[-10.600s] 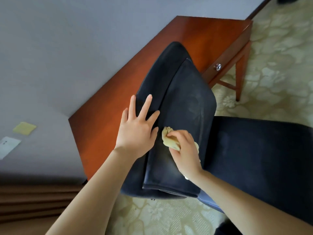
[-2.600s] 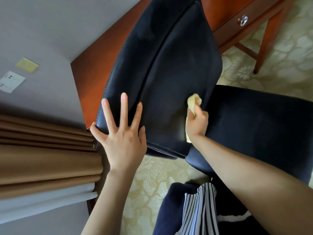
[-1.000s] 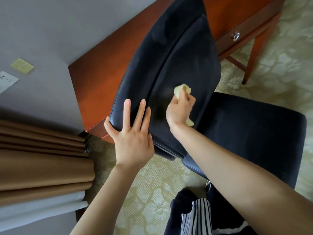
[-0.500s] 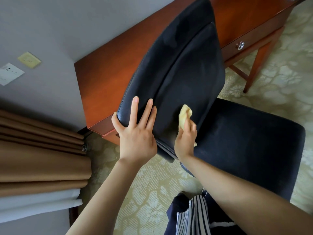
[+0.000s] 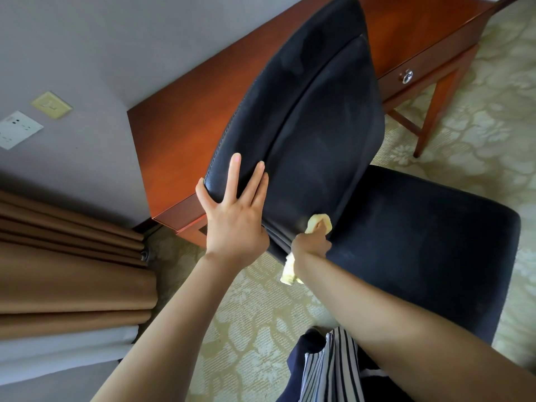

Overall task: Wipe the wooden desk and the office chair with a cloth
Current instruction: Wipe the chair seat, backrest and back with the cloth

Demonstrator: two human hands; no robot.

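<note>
Right hand [image 5: 311, 242] grips the yellow cloth [image 5: 290, 271] low on the chair backrest [image 5: 319, 126]; left hand [image 5: 235, 219] lies flat, fingers [image 5: 235, 175] spread, on its edge, worktop [image 5: 185, 134] just behind.

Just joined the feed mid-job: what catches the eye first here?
The dark chair backrest fills the centre, standing in front of the reddish wooden desk. The left hand lies flat on the backrest's lower corner, fingers straight, while the right hand grips a yellow cloth at the crease where backrest meets seat.
</note>
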